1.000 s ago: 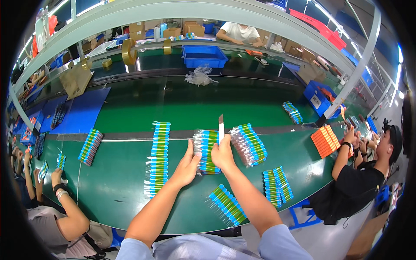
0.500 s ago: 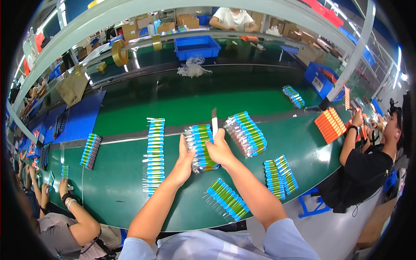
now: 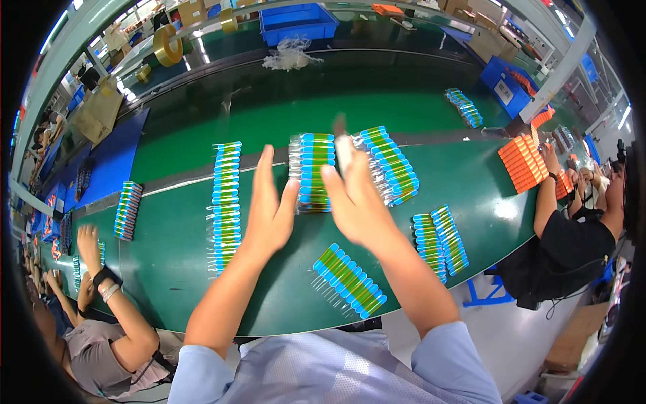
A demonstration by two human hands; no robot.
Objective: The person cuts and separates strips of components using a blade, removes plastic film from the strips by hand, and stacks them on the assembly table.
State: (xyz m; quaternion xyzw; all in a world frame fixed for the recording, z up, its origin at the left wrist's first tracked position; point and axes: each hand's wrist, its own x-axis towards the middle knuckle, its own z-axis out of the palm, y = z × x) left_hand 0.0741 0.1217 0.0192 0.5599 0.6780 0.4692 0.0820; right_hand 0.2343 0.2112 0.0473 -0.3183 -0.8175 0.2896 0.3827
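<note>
A stack of blue-and-green packets in clear wrap (image 3: 315,172) lies on the green table between my hands. Open and empty, my left hand (image 3: 270,214) is beside the stack's left edge, fingers pointing away from me. My right hand (image 3: 362,205) grips a slim white-handled tool with a dark tip (image 3: 346,156); blur hides its exact kind. My right thumb is at the stack's right edge. Behind that hand lies another fanned stack (image 3: 391,167). A long strip of packets (image 3: 227,195) runs to the left of my left hand.
Nearer me lie a slanted packet strip (image 3: 350,281) and two side-by-side strips (image 3: 449,240). Another stack (image 3: 128,211) is farther left. Across the belt (image 3: 202,108) sit a blue bin (image 3: 299,25) and crumpled plastic (image 3: 291,55). Co-workers sit on both sides, with orange packets (image 3: 523,163) at right.
My hands have spread apart from the middle stack, and my left fingers have stretched out. The white-handled tool stays in my right hand. The whole view has tilted downward.
</note>
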